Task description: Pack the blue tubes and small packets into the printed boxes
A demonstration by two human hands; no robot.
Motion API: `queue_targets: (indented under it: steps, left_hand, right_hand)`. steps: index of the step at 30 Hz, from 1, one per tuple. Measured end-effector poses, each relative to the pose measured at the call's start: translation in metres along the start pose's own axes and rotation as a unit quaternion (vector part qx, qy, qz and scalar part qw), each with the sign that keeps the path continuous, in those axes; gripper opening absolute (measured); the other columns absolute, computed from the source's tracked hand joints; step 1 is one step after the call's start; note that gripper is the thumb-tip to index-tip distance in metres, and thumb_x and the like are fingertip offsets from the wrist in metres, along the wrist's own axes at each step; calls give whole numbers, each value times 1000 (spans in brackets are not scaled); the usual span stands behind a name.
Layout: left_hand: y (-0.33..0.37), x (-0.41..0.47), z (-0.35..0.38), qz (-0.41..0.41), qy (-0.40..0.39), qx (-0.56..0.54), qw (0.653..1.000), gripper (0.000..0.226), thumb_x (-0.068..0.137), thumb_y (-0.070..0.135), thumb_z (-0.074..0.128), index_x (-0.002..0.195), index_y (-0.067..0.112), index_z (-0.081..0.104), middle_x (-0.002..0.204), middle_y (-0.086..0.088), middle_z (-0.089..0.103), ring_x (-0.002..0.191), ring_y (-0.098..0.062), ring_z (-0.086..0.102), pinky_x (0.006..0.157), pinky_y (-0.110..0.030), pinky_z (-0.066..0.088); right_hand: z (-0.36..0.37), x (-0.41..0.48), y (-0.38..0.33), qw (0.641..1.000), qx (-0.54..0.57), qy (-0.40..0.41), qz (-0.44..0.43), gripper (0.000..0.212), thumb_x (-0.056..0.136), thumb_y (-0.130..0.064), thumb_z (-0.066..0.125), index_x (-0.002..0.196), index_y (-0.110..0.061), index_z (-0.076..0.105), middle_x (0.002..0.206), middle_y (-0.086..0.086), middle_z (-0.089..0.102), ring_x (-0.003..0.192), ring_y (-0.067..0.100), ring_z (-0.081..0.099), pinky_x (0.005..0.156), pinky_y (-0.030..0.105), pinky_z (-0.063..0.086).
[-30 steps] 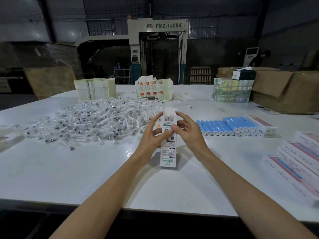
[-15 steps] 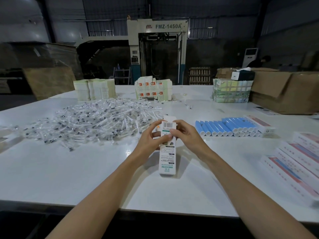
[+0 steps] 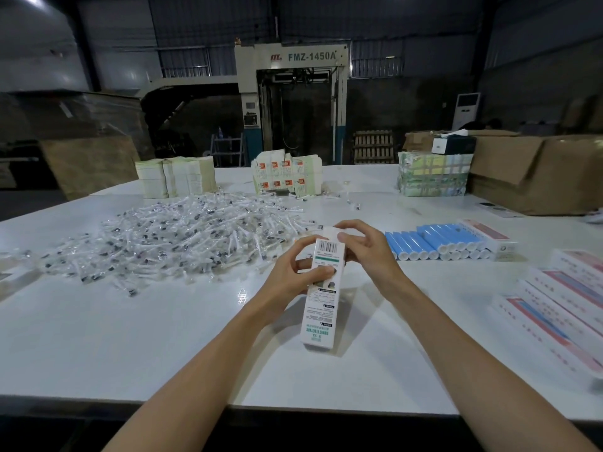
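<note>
Printed box (image 3: 322, 298) at frame centre, tilted upright over the white tabletop (image 3: 130, 337). Left hand (image 3: 290, 275) is clamped on its mid-body, thumb across the front. Right hand (image 3: 365, 252) is curled round the top flap end. Likely thin carton: light, crushes easily, so grip edges, not panels. Blue tubes (image 3: 434, 239) right of centre, small packets (image 3: 182, 236) piled left. Tabletop glossy, probably slick. Dim warehouse.

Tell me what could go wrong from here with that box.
The printed box is held tilted, left hand gripping its middle, right hand pinching the top flap: it may slip, or the flap may crease. The loose blue tubes lie near the right hand and could be knocked rolling.
</note>
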State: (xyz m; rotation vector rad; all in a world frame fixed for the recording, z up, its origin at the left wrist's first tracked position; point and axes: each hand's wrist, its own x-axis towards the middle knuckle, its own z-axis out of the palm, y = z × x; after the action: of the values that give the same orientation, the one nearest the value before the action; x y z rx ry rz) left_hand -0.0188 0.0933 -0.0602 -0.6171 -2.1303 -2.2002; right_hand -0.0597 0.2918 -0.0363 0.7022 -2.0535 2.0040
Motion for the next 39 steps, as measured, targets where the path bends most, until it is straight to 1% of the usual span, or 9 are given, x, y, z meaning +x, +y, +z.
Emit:
queue_targets:
  steps: [6, 8, 10, 12, 19, 25, 29, 34, 39]
  left_hand:
    - [-1, 1, 0, 8, 7, 14, 1000, 51, 93, 20, 85, 128, 50, 64, 112, -12, 81, 92, -27, 80, 72, -35, 64]
    - [-1, 1, 0, 13, 11, 13, 1000, 51, 94, 18, 84, 128, 50, 64, 111, -12, 81, 93, -25, 79, 73, -35, 64]
    - [0, 1, -1, 22, 14, 15, 1000, 52, 94, 17, 84, 131, 46, 62, 112, -12, 81, 96, -24, 79, 74, -34, 63]
    - [0, 1, 0, 32, 15, 26, 999, 54, 92, 19, 85, 135, 43, 61, 115, -10, 81, 102, -24, 78, 77, -35, 64]
    - [1, 0, 2, 42, -1, 42, 998, 60, 88, 28, 88, 138, 39, 56, 119, -11, 79, 106, -28, 78, 77, -38, 65]
    - [0, 0, 0, 27, 8, 26, 999, 73, 85, 27, 92, 140, 39, 45, 117, -17, 78, 92, -35, 80, 71, -40, 64]
    - [-1, 1, 0, 20, 7, 31, 999, 79, 85, 29, 92, 145, 47, 44, 117, -16, 78, 97, -34, 80, 73, -41, 65]
    - [-1, 1, 0, 22, 1, 51, 998, 74, 85, 33, 90, 145, 49, 51, 115, -15, 79, 99, -35, 79, 79, -44, 67]
    - [-3, 3, -3, 18, 19, 37, 999, 68, 88, 22, 88, 143, 43, 53, 115, -16, 79, 97, -34, 80, 75, -43, 65]
  right_hand:
    - [-1, -1, -3, 996, -65, -1, -65, 16, 106, -8, 56, 106, -18, 69, 95, 6, 79, 90, 26, 78, 74, 37, 64]
    - [-1, -2, -6, 998, -43, -12, -45, 13, 109, -18, 55, 108, -17, 67, 96, 8, 79, 92, 25, 78, 76, 35, 64]
    - [3, -4, -11, 1000, 15, -11, -5, 24, 110, -32, 52, 109, -14, 68, 99, 9, 79, 95, 26, 77, 75, 29, 61]
    - [6, -4, -15, 997, 60, 6, 37, 34, 110, -39, 49, 109, -10, 68, 102, 11, 80, 96, 28, 77, 75, 30, 61]
    - [7, -3, -18, 992, 89, 35, 85, 17, 101, -17, 66, 104, -1, 73, 93, 18, 79, 83, 29, 76, 69, 28, 60]
    - [4, -6, -21, 991, 106, -5, 86, 19, 99, -12, 69, 111, 2, 76, 100, 21, 78, 90, 30, 78, 73, 30, 61]
    - [0, -6, -20, 990, 104, -25, 87, 19, 99, -10, 68, 110, 2, 77, 103, 21, 78, 94, 31, 77, 75, 30, 61]
    - [-7, -4, -16, 989, 101, -63, 90, 17, 99, -11, 68, 106, -4, 81, 107, 19, 78, 101, 32, 76, 80, 30, 61]
    - [-5, -5, -9, 990, 76, -100, 64, 19, 99, -15, 69, 114, -13, 81, 112, 13, 78, 106, 29, 75, 87, 33, 62]
